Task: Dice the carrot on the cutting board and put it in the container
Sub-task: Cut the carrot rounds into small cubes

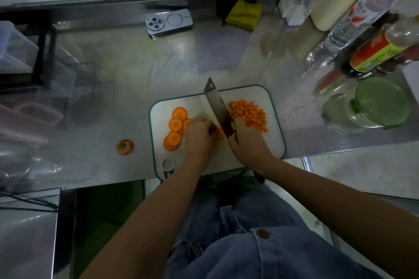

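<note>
While over board (249,94), knife (216,106) tip far-left

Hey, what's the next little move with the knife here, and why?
Probably bring the knife down through the carrot piece that the left hand pins beside the blade. The right hand grips the knife over it, several slices are uncut, and only the dice on the board's right are done.

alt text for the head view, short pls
A person's right hand holds a cleaver over a white cutting board while the left hand steadies a carrot piece at the blade. Round carrot slices lie left, a diced pile right; a green-lidded container stands off the board.
</note>
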Tool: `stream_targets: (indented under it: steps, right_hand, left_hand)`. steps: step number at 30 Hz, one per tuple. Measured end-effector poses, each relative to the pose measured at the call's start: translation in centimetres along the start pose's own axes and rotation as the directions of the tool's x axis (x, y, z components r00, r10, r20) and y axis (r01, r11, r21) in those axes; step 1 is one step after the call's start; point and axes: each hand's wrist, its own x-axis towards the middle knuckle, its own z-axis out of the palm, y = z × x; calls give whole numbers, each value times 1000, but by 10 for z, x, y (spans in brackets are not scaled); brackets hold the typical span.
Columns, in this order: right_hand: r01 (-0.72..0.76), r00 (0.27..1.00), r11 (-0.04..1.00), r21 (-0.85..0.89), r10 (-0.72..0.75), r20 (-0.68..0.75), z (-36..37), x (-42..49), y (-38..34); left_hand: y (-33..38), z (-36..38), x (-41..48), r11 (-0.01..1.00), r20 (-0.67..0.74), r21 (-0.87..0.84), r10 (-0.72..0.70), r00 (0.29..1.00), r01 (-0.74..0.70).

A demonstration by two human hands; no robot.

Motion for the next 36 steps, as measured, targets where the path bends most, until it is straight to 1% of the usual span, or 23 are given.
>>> stream_targets:
  steps: [3, 5, 13, 17, 19, 22, 25, 27, 31, 34, 36]
  right_hand:
    - [-4, 999, 999, -34, 5, 53, 3, -4, -1]
    - [-22, 998, 999, -24, 23, 63, 5, -6, -2]
    - [-80, 995, 997, -13, 80, 58, 13, -8, -6]
    - [-105, 994, 994, -9, 106, 18, 21, -8, -6]
    - [-100, 995, 995, -7, 100, 12, 20, -5, -7]
    - [-77, 997, 995, 57, 77, 2, 15, 0, -5]
    - [-51, 999, 996, 69, 51, -5, 8, -1, -1]
    - [-40, 999, 997, 60, 40, 0, 4, -3, 1]
    - [-19, 1000, 998, 55, 18, 16, -1, -7, 3]
    - [-14, 1000, 1000, 27, 13, 23, 0, -11, 1]
    - [-18, 999, 1000, 18, 18, 36, 1, -13, 0]
  left_hand:
    - [0, 0, 0, 1000, -5, -10, -17, 1000, 17]
    - [0, 0, 0, 1000, -5, -8, -16, 1000, 16]
    - [1, 1, -1, 1000, 7, 9, 12, 1000, -12]
    - [3, 0, -1, 1000, 0, 9, 25, 1000, -25]
    - [2, 0, 0, 999, 11, 21, 29, 1000, -29]
    - [-1, -1, 1, 999, 28, 8, 42, 999, -42]
    - [-7, -2, -3, 995, 19, 7, 98, 995, -98]
    - [-11, -2, -8, 989, 1, 32, 145, 989, -145]
    - [-15, 0, -20, 970, 27, 119, 208, 978, -210]
    - [-13, 2, -25, 962, 4, 170, 218, 976, -215]
    - [-12, 2, -24, 968, -21, 163, 198, 980, -192]
